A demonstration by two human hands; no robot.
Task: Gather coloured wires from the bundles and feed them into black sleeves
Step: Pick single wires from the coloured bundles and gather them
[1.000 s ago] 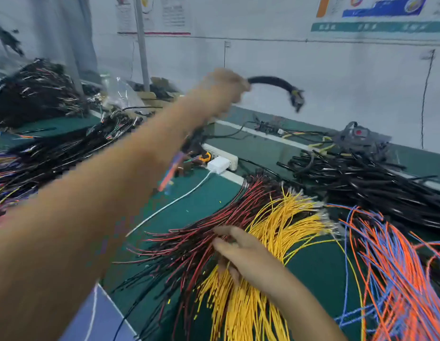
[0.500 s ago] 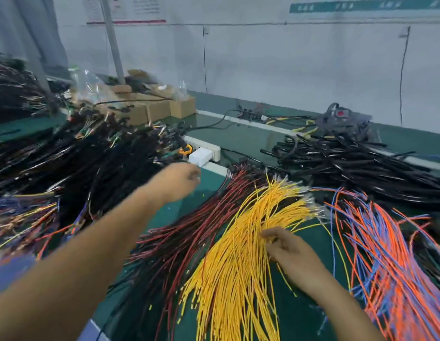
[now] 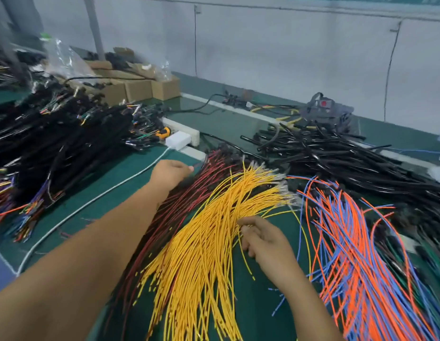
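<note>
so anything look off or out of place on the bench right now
Nothing looks damaged or spilled. A few short blue wires lie loose on the green mat, apart from the orange and blue bundle, and one yellow wire strays from the yellow bundle by the right hand.

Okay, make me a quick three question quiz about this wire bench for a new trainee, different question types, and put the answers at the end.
1. True or false: the right hand is at the yellow wires.
2. Multiple choice: the left hand reaches to the far end of which bundle? A) orange and blue wires B) red and black wires C) black sleeves
3. Fill in: the white charger is plugged into the white ____.

Key: 1 true; 2 B; 3 power strip.
</note>
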